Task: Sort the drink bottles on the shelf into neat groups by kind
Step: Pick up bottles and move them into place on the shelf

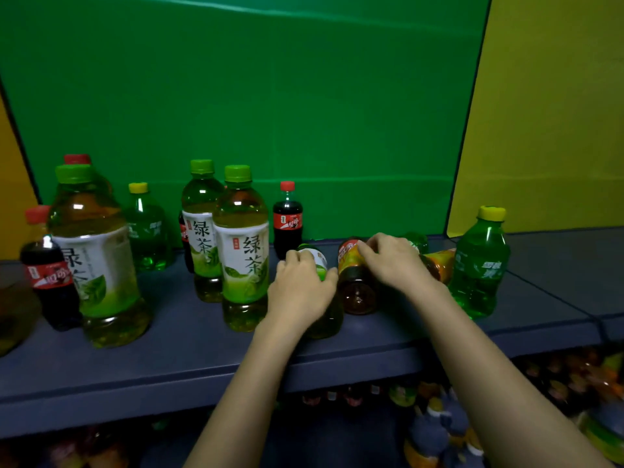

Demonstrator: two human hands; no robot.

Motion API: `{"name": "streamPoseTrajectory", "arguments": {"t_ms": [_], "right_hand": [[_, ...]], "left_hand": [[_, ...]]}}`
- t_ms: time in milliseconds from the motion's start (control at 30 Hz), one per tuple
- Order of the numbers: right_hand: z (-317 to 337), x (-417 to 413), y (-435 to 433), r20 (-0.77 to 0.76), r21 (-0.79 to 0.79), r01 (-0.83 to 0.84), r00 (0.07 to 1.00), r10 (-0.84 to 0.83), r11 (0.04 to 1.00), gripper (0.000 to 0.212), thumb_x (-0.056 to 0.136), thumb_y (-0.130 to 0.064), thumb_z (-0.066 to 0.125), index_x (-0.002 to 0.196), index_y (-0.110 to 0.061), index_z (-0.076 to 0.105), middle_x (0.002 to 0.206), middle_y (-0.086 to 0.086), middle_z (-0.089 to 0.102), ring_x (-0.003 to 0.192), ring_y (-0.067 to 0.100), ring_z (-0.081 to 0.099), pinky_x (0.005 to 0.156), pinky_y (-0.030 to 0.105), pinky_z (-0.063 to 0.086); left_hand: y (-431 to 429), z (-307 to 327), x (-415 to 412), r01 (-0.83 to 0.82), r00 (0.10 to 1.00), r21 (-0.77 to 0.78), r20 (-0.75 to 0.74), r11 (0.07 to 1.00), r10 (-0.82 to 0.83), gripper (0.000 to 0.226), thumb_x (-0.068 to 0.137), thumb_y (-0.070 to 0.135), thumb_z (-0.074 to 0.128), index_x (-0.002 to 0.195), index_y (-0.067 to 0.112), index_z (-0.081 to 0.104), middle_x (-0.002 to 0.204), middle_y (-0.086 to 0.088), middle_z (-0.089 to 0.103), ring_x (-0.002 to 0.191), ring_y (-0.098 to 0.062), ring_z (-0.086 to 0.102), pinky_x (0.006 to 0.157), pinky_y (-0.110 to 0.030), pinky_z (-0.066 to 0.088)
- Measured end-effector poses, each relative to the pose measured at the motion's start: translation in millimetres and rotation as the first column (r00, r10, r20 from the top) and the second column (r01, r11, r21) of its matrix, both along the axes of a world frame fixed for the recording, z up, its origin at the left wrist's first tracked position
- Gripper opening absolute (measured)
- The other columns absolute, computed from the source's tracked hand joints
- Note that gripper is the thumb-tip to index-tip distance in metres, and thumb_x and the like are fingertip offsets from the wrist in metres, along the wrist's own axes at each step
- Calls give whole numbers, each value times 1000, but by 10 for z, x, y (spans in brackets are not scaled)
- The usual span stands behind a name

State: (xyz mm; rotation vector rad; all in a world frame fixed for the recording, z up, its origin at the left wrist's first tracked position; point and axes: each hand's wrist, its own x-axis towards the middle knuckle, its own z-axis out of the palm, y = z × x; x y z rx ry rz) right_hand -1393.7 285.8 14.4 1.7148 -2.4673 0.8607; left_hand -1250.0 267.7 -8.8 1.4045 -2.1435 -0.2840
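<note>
Mid-shelf [202, 352], left hand [300, 292], right hand [395, 261] grip bottles [330, 319] [358, 295] (lying)

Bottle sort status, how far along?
Early. Done: three green tea bottles stand near one another. In hand: left hand grips a lying green tea bottle, right hand a lying orange-label bottle. Left: cola bottles and green soda bottles are scattered apart; another orange-label bottle lies behind.

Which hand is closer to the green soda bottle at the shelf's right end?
Right. The right hand holds a lying orange-labelled bottle just left of the green soda bottle; the left hand holds a lying green tea bottle farther left.
</note>
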Motion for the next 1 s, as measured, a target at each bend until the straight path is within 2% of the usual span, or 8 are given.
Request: {"name": "streamPoseTrajectory", "arguments": {"t_ms": [100, 200, 333, 467, 633, 733, 900, 1000], "right_hand": [[3, -57, -146, -56, 151, -13, 998, 21, 989, 56, 93, -47, 40, 120, 0, 53, 129, 25, 52, 119, 38, 49, 96, 37, 40], [47, -82, -231, -111, 231, -29, 992, 56, 972, 63, 89, -53, 45, 126, -1, 51, 133, 21, 49, 122, 36, 48, 97, 34, 40], [83, -98, -336, -163, 346, -62, 979, 125, 936, 64, 86, -54, 46, 131, -9, 49, 139, 17, 45, 126, 34, 45, 99, 33, 39], [29, -113, -427, -53, 439, -85, 991, 120, 895, 73, 80, -62, 47, 135, -15, 46, 144, 19, 38, 127, 32, 42, 100, 29, 37], [-54, -145, -383, 114, 348, -174, 983, 142, 921, 67, 86, -56, 44, 134, -8, 45, 143, 18, 40, 128, 32, 42, 102, 31, 34], [-102, -185, -316, 196, 264, -187, 971, 137, 946, 67, 84, -56, 47, 130, -8, 47, 136, 18, 48, 122, 32, 48, 94, 31, 37], [-216, -197, -119, 212, 62, -172, 965, 155, 983, 56, 83, -52, 49, 123, -14, 49, 124, 16, 57, 111, 33, 53, 78, 32, 35], [-327, -191, 13, 208, -115, -151, 963, 172, 982, 57, 86, -50, 48, 132, -18, 39, 120, 14, 59, 108, 34, 54, 82, 35, 37]], "left_hand": [[-103, 81, -102, -89, 995, 235, 74, 968, 73, 81, 83, 62, 47, 140, 9, 27, 141, -14, 35, 128, -33, 38, 101, -39, 35], [-186, 119, -167, -148, 989, 382, 50, 912, 139, 91, 77, 67, 51, 142, 9, 24, 143, -13, 38, 128, -32, 39, 101, -36, 35], [-267, 135, -199, -167, 985, 462, 40, 871, 168, 87, 78, 63, 55, 140, 7, 31, 140, -13, 42, 125, -30, 45, 103, -34, 37], [-364, 104, -205, -173, 983, 485, 31, 857, 181, 73, 77, 53, 59, 133, 9, 44, 132, -14, 52, 115, -30, 54, 99, -37, 44], [-377, 45, -225, -182, 977, 436, -26, 882, 214, 62, 79, 47, 59, 126, 7, 50, 123, -14, 58, 108, -30, 58, 91, -32, 46], [-359, 26, -203, -196, 968, 405, -67, 893, 243, 62, 79, 49, 58, 124, 7, 48, 121, -13, 58, 106, -30, 57, 91, -34, 46], [-241, -35, -201, -231, 947, 261, -162, 937, 278, 59, 87, 49, 50, 127, 7, 39, 127, -16, 53, 112, -34, 52, 93, -38, 42], [-196, -124, -222, -211, 925, 122, -296, 970, 238, 68, 90, 50, 44, 139, 7, 25, 138, -17, 43, 118, -37, 48, 97, -41, 40]]}}
